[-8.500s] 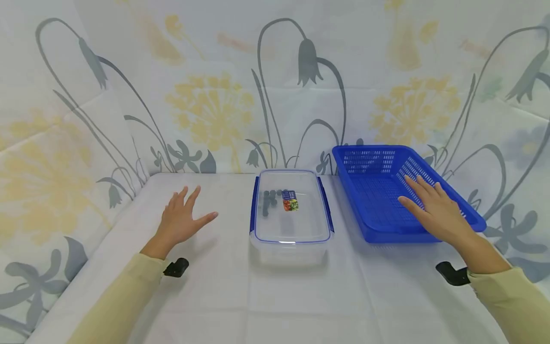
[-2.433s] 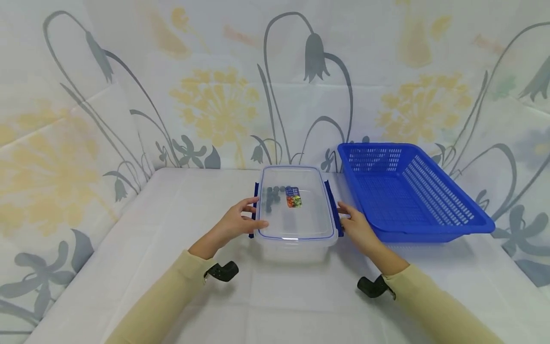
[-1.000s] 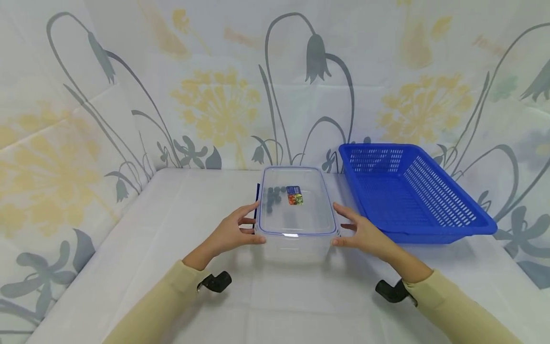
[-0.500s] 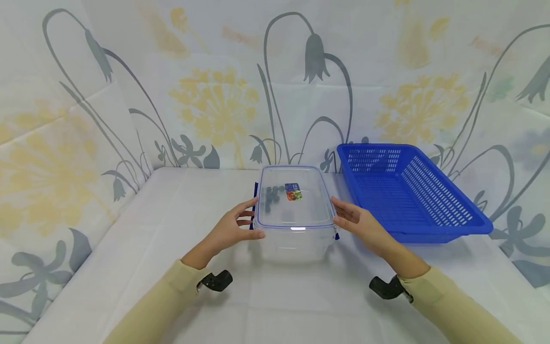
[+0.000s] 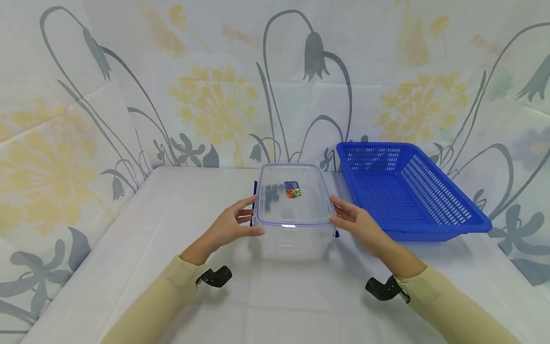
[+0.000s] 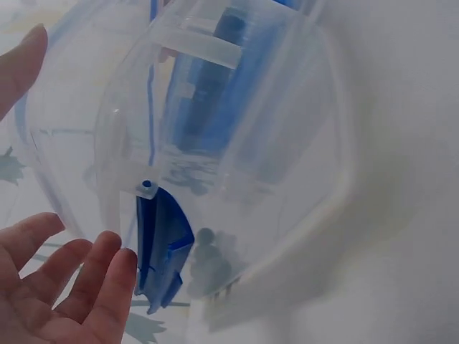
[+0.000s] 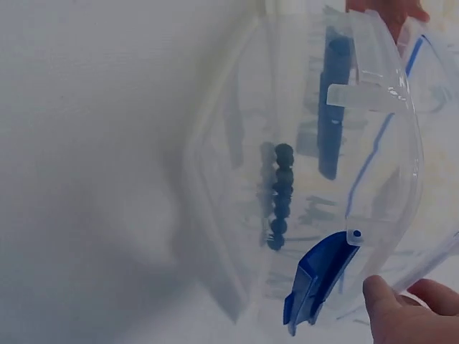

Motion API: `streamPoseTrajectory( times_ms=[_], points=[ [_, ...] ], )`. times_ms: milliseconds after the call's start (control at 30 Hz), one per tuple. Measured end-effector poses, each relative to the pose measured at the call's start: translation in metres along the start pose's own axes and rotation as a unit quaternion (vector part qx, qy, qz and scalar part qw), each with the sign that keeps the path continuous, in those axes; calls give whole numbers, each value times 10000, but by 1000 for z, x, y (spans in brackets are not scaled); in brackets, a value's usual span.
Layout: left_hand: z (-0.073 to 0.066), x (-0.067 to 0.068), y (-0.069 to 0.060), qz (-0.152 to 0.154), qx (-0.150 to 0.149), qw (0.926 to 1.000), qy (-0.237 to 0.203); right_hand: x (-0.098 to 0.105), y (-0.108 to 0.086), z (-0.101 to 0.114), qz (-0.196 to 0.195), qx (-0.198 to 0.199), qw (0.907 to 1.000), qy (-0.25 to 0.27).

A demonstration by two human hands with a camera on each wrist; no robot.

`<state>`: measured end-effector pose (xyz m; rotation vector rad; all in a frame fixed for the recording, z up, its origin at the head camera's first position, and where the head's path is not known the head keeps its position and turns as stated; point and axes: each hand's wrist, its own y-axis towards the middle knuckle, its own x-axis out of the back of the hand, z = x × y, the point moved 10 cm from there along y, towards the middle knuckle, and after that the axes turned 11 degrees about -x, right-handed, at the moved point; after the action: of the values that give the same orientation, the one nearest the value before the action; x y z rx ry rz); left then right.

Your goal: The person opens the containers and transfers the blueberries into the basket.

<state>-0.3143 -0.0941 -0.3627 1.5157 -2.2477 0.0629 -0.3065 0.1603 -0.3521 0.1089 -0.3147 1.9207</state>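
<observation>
A clear lid (image 5: 309, 205) with a blue rim line and a colourful label (image 5: 293, 189) lies over a clear box (image 5: 288, 246), its near edge tilted up. My left hand (image 5: 227, 229) grips the lid's left side, thumb at the near corner. At the right edge, my right hand (image 5: 363, 229) pinches the lid between thumb and fingers. Blue latches hang down beside the box, one near the left fingers (image 6: 163, 247) in the left wrist view, another (image 7: 319, 279) below the right thumb in the right wrist view. Several dark round things (image 7: 282, 193) show inside the box.
A blue perforated basket (image 5: 429, 235) stands right of the box, close to my right hand. White cloth (image 5: 275, 310) covers the table, and a flower-patterned cloth (image 5: 215, 43) hangs behind and at the sides.
Both hands have come in from either side to the box. Its side latches have swung down, and the lid's near edge has risen in my hands. The basket's place on the table looks unchanged.
</observation>
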Motion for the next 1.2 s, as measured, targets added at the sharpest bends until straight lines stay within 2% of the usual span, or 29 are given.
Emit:
streamPoseTrajectory(
  times_ms=[133,267,500,600,667,800,900,1033,1200],
  points=[
    [1,-4,0,60,-37,9999,-76,-1,0,-3,70,-25,9999,115],
    [-1,-2,3,-11,-116,9999,-24,0,0,0,22,61,10000,73],
    [-1,-2,1,59,8,10000,15,3,-1,3,-136,50,9999,24],
    [-3,0,-1,101,-44,9998,-167,5,-1,6,-277,2,9996,67],
    [-6,4,0,80,-136,9987,-487,6,-1,9,-341,-53,9992,204],
    [-12,15,2,-282,-134,9936,-1085,5,1,15,-360,-208,9975,563],
    [-8,25,1,-685,191,9895,-1259,-2,4,19,-221,-261,9961,812],
    [-4,34,-2,-963,534,9824,-1508,-14,9,25,104,-193,9940,1067],
    [-8,46,-4,-1082,416,9723,-2028,-27,16,33,505,-134,9872,1509]
  ],
)
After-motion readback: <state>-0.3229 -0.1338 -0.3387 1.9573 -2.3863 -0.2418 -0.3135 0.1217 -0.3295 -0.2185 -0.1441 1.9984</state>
